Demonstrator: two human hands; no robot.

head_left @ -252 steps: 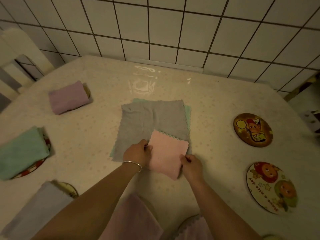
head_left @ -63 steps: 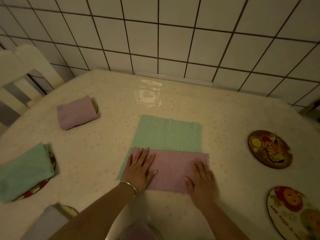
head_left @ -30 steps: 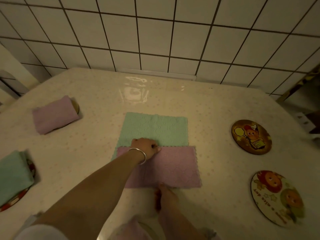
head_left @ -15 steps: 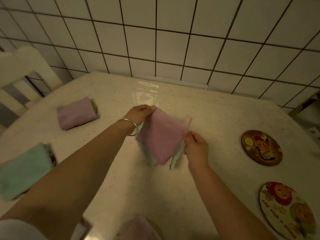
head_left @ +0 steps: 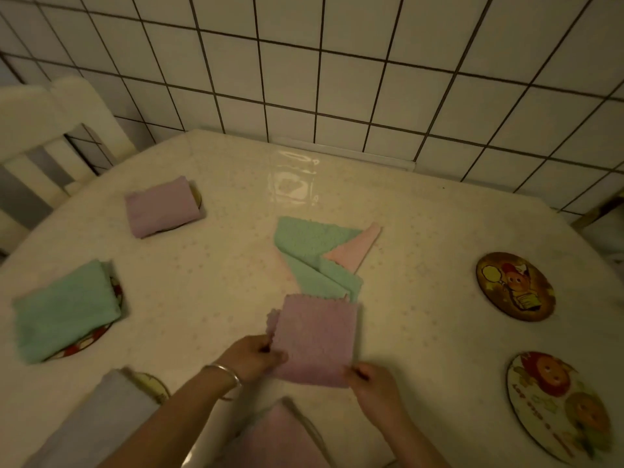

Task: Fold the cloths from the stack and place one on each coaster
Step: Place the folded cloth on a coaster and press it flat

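Observation:
I hold a folded purple cloth (head_left: 314,339) near the table's front middle. My left hand (head_left: 255,358) pinches its left edge and my right hand (head_left: 373,383) grips its lower right corner. Behind it lies the rest of the stack, a rumpled green cloth (head_left: 312,251) with a pink cloth (head_left: 354,249) showing under it. Two bare picture coasters lie on the right, a dark one (head_left: 515,287) and a pale one (head_left: 557,407). Folded cloths cover coasters on the left: purple (head_left: 160,206), green (head_left: 64,310) and lilac-grey (head_left: 101,420). Another purple one (head_left: 280,437) lies at the bottom.
The table (head_left: 219,282) has a glossy pale cover and butts against a white tiled wall (head_left: 337,79). A white chair back (head_left: 44,130) stands at the far left corner. The table's right edge runs diagonally past the bare coasters.
Both hands have brought the purple cloth down from mid-air toward the near edge of the table. The green and pink cloths lie rumpled behind it where the stack was.

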